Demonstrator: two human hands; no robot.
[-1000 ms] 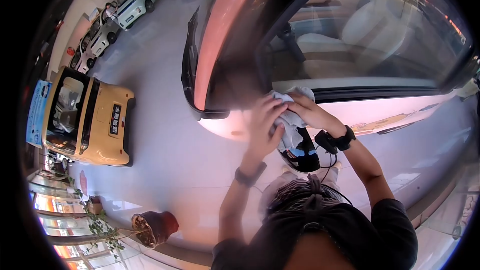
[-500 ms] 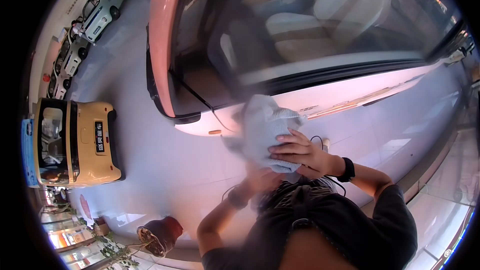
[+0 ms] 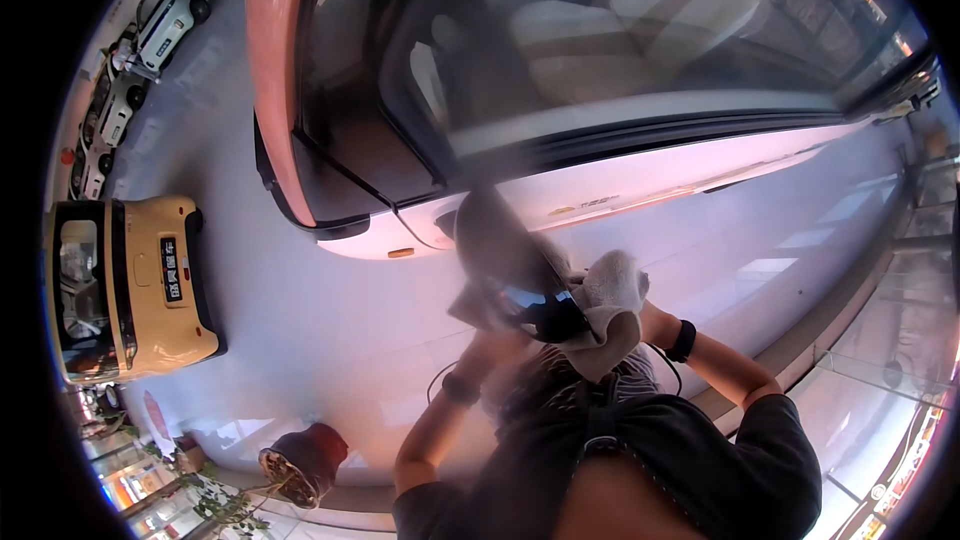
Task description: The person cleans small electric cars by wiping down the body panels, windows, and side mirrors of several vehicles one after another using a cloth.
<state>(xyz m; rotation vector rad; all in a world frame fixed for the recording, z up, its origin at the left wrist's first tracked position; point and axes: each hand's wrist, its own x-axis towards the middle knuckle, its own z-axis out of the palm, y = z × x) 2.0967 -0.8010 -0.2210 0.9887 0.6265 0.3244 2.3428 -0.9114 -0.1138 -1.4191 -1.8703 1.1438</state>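
Greyish cloth (image 3: pixel 612 302) bunched in thick folds against glossy mirror (image 3: pixel 548 318); fingers obscured, cannot tell grip

Floor (image 3: pixel 760 225): pale, glossy tile, thin seams, bright reflections toward the right edge. Tan ledge (image 3: pixel 797 352) bounds the right and near edges. On it: pink car (image 3: pixel 620 180) across the far side; yellow car (image 3: pixel 165 340) at left edge, well apart from it; pale cars (image 3: pixel 162 25) lined up toward the far left corner; plant pot (image 3: pixel 320 458) near left corner, just beside ledge.
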